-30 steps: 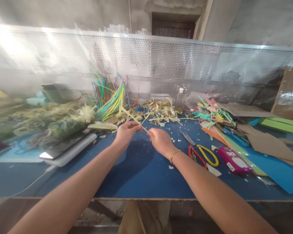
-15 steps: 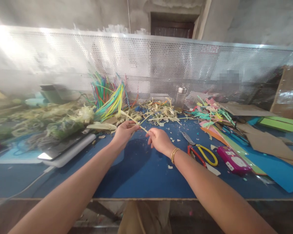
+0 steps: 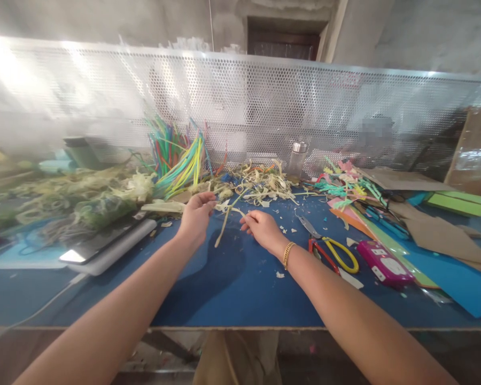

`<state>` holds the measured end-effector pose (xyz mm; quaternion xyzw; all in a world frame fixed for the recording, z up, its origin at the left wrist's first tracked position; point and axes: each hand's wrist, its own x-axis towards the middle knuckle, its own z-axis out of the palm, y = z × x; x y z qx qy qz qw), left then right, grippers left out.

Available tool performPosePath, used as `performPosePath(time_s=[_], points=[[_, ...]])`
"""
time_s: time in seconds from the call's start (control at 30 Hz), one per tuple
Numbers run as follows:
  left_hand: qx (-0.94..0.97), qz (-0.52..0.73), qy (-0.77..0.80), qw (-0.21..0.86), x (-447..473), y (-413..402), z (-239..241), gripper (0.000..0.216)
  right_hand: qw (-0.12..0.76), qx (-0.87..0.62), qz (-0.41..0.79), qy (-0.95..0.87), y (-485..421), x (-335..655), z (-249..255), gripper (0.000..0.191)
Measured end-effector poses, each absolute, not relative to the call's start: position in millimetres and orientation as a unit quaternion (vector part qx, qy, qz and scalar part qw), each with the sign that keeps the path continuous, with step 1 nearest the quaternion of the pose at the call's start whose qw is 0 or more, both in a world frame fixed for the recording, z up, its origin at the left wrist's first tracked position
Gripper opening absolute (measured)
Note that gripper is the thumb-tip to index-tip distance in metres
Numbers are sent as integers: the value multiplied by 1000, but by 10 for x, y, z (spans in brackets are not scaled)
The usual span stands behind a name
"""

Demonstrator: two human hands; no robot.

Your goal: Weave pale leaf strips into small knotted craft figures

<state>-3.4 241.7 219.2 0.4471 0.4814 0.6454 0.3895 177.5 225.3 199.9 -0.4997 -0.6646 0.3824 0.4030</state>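
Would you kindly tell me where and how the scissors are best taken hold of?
The scissors are probably best gripped by the red and yellow handles, from the near edge of the table: the handles lie toward that side, while the blades point away and to the left.

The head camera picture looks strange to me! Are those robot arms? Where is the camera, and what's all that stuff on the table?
No robot here: those arms belong to a person. The camera is worn on that person's head, looking forward and down. The right hand pinches a thin pale strip. The left hand is close by, but I can't tell whether it grips it too. On the blue table are pale shreds, a bundle of bright stems, shears and a purple box-like thing. A clear bottle stands farther back.
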Motion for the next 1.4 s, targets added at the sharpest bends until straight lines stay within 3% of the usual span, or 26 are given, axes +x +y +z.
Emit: performPosePath(time_s=[0.1, 0.17, 0.47, 0.6, 0.83, 1.13, 1.23, 1.4], points=[[377, 598, 474, 524, -29, 2420, 2184, 25, 417, -489, 358, -677, 2271, 1781, 1981, 19], [368, 579, 491, 537, -15, 2419, 2167, 23, 430, -485, 350, -676, 2279, 1782, 1979, 18], [600, 528, 539, 267, -78, 2474, 2069, 13, 493, -485, 383, -612, 2269, 1766, 2064, 18], [655, 467, 535, 260, -113, 2503, 2017, 14, 516, -467, 419, -583, 2253, 1740, 2074, 18], [633, 517, 480, 319, 9, 2471, 2030, 53, 506, -437, 496, -555, 2165, 1687, 2135, 18], [624, 574, 465, 255, 28, 2422, 2156, 33, 436, -452, 527, -572, 2070, 1698, 2222, 20], [626, 578, 472, 225, 13, 2420, 2172, 25, 416, -470, 470, -620, 2097, 1718, 2173, 18], [630, 575, 463, 242, 9, 2422, 2169, 16, 374, -496, 254, -741, 2129, 1771, 2139, 27]])
